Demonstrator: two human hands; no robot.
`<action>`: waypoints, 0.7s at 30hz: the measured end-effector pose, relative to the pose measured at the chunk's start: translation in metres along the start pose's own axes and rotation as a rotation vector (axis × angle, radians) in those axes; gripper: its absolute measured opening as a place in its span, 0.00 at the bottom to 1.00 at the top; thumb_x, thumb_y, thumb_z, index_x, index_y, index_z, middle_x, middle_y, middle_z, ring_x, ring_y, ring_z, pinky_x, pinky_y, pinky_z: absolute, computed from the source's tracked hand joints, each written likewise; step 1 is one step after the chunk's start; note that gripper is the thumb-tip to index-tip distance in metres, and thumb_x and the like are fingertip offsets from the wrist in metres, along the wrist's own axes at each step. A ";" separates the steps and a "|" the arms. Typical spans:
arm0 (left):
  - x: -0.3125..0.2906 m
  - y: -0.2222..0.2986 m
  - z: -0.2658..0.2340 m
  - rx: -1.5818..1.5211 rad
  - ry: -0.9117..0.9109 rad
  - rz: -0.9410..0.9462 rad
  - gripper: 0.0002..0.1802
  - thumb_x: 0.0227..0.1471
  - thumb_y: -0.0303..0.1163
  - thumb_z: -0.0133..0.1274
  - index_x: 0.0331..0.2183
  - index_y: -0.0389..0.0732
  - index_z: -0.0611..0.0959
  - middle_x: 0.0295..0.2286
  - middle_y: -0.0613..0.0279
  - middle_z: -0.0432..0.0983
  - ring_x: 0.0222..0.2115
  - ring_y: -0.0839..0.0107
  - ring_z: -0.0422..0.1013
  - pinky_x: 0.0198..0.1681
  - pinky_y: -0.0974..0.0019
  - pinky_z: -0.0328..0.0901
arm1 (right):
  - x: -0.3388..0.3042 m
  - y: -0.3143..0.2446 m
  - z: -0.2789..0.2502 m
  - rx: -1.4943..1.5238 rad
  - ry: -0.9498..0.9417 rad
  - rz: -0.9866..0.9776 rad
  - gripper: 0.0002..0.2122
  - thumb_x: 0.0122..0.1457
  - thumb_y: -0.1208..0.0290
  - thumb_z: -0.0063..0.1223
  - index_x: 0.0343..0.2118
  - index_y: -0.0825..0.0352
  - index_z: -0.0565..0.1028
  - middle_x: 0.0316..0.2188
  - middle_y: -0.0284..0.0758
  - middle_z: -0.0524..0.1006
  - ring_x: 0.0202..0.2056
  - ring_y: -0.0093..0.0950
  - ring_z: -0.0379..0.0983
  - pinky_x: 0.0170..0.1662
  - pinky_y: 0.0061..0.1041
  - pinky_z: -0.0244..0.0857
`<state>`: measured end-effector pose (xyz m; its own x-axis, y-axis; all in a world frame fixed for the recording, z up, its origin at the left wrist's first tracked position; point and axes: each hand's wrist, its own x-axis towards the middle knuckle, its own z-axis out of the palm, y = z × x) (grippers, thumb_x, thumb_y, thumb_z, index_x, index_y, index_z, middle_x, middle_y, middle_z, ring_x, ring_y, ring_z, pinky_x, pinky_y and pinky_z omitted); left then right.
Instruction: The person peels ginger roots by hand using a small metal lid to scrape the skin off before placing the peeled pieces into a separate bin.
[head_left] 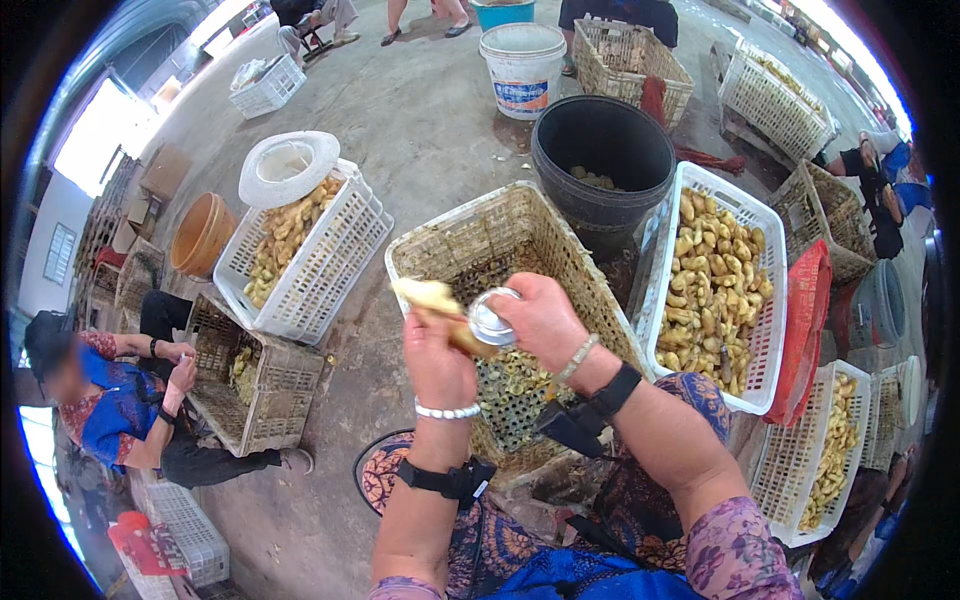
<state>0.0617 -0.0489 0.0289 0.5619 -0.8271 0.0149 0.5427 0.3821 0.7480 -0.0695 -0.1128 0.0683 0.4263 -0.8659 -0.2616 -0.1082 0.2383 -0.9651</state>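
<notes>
One root is held in the left hand, which is clamped around its middle, with the pale end left jutting beyond the fingers and the browner end pointed toward the right hand. The right hand is closed on a shiny round metal cup, pressed close by the root's browner end; whether the two are touching cannot be told. By its look, the root should be judged light for its size and firm, stiff enough to be gripped without much give, though a knob might be snapped off if it were levered sideways. Where pale flesh is bared, some slipperiness is to be expected, so the surest hold would be taken around the thick, browner middle, with the fingertips kept clear of the cup's rim. The root is carried just left of the right hand and above a grimy crate, in whose bottom, beneath both hands, pale scraps are scattered. To the right of the right hand, a white crate is filled with many yellow pieces; beyond that hand, between the two crates, a black bucket is placed. Farther off to the left of the left hand, another crate is topped by a pale hat.
</notes>
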 end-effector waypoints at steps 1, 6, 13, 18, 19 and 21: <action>0.005 0.008 -0.015 0.018 -0.050 0.057 0.11 0.58 0.33 0.46 0.42 0.39 0.71 0.34 0.63 0.72 0.33 0.70 0.70 0.39 0.64 0.68 | -0.002 0.001 -0.004 -0.058 0.001 -0.006 0.09 0.56 0.72 0.52 0.22 0.71 0.73 0.18 0.31 0.73 0.23 0.19 0.67 0.26 0.24 0.62; 0.003 0.018 -0.005 -0.262 -0.128 -0.054 0.15 0.59 0.36 0.46 0.45 0.40 0.70 0.34 0.64 0.70 0.35 0.71 0.68 0.46 0.59 0.66 | -0.007 -0.020 -0.020 0.303 0.069 0.037 0.08 0.61 0.68 0.49 0.26 0.64 0.71 0.18 0.25 0.70 0.16 0.11 0.60 0.14 0.12 0.50; -0.008 0.017 0.010 -0.417 -0.110 -0.291 0.18 0.59 0.31 0.43 0.50 0.38 0.68 0.38 0.61 0.70 0.39 0.67 0.69 0.49 0.57 0.65 | -0.014 -0.023 -0.006 0.362 -0.035 -0.002 0.08 0.61 0.70 0.48 0.26 0.65 0.71 0.19 0.25 0.70 0.16 0.11 0.62 0.15 0.13 0.52; -0.010 0.009 0.006 -0.452 -0.082 -0.383 0.23 0.61 0.45 0.38 0.48 0.37 0.71 0.38 0.59 0.73 0.41 0.63 0.70 0.49 0.57 0.65 | -0.013 -0.022 0.000 0.305 -0.056 -0.009 0.07 0.60 0.72 0.49 0.26 0.67 0.72 0.21 0.26 0.71 0.21 0.13 0.65 0.20 0.15 0.58; -0.011 0.011 0.011 -0.469 -0.044 -0.399 0.25 0.61 0.48 0.37 0.47 0.37 0.72 0.37 0.59 0.73 0.41 0.63 0.70 0.48 0.57 0.65 | -0.013 -0.022 0.001 0.289 -0.068 -0.010 0.07 0.60 0.72 0.50 0.26 0.68 0.72 0.21 0.26 0.72 0.22 0.13 0.66 0.21 0.16 0.59; -0.011 0.013 0.018 -0.420 -0.009 -0.408 0.31 0.59 0.58 0.33 0.38 0.39 0.75 0.33 0.59 0.76 0.37 0.62 0.72 0.44 0.57 0.67 | -0.013 -0.018 0.006 0.257 -0.095 -0.013 0.07 0.59 0.72 0.51 0.25 0.68 0.72 0.22 0.27 0.72 0.23 0.14 0.66 0.22 0.17 0.60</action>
<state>0.0514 -0.0422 0.0509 0.2514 -0.9443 -0.2123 0.9161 0.1614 0.3670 -0.0679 -0.1031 0.0893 0.5094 -0.8278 -0.2352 0.1243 0.3412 -0.9317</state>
